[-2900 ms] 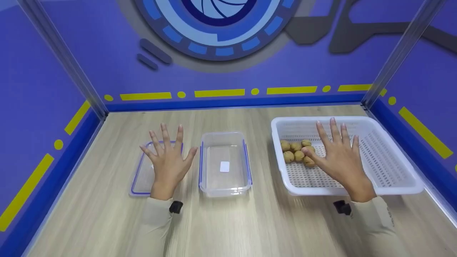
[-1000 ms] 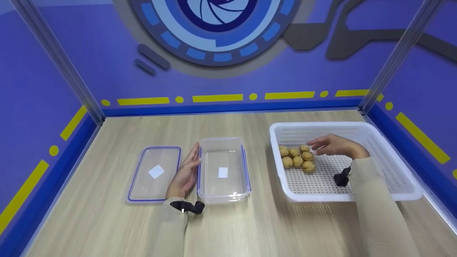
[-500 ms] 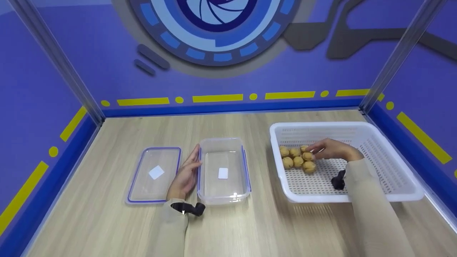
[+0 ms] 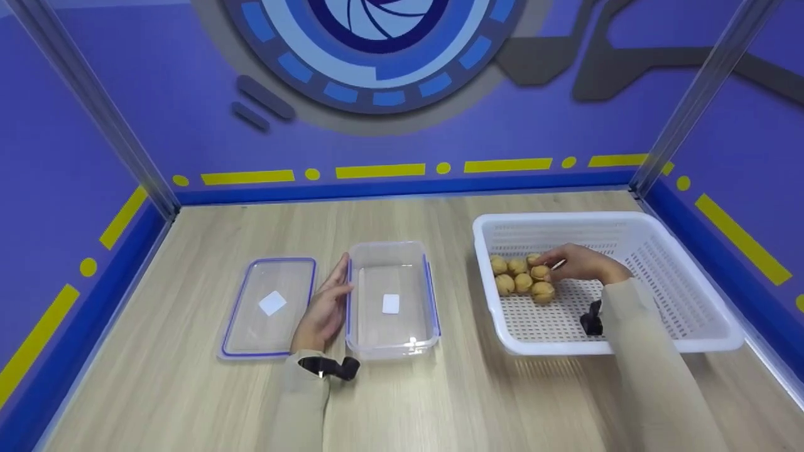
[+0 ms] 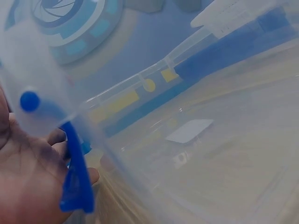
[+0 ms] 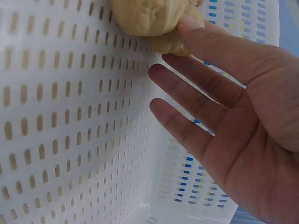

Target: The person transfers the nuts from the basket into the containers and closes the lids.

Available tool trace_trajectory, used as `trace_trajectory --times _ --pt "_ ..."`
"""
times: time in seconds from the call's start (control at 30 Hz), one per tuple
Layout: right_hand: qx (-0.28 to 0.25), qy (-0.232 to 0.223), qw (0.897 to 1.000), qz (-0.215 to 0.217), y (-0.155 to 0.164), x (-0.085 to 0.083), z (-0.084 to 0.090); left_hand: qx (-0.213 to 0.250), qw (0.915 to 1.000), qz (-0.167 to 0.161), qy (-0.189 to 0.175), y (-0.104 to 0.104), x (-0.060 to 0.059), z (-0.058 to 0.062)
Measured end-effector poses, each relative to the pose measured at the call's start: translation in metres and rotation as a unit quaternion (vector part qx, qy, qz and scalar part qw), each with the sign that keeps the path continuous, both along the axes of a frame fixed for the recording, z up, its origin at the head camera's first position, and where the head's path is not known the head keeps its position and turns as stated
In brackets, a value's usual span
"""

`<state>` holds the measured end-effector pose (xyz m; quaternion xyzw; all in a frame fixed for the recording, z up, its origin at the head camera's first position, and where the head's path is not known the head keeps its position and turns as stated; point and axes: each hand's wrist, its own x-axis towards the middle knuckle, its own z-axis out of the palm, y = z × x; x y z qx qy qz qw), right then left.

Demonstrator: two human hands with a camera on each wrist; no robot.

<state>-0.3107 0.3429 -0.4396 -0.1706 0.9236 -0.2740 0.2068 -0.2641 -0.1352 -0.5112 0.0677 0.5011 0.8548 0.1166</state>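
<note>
A clear plastic food container [image 4: 392,339] with blue side clips stands mid-table, a white label on its base. My left hand [image 4: 320,314] rests against its left side, fingers extended and thumb at the rim. In the left wrist view, the container's wall and a hanging blue clip [image 5: 77,177] partly cover this hand. Inside the white basket [image 4: 622,346] at right, my right hand [image 4: 581,262] pinches a walnut [image 4: 539,272] between thumb and index finger. Several walnuts [image 4: 504,284] lie around it. The right wrist view shows the thumb on a walnut [image 6: 170,45]; the index fingertip is hidden.
Left of the container lies its clear lid [image 4: 251,326] with a blue seal and white label [image 4: 272,303]. Blue-purple panels [image 4: 282,144] enclose the back and both sides of the wooden table [image 4: 440,408].
Both hands were spread above the lid and basket. The left moved right and down to the container's side; the right lowered into the basket and closed on a walnut.
</note>
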Motion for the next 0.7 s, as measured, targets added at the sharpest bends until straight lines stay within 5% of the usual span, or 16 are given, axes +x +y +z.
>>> trace_trajectory --times 0.7 --pt "0.011 0.0 1.0 -0.01 0.0003 0.0029 0.0028 -0.008 0.9999 0.007 -0.002 -0.0006 0.0001 -0.0002"
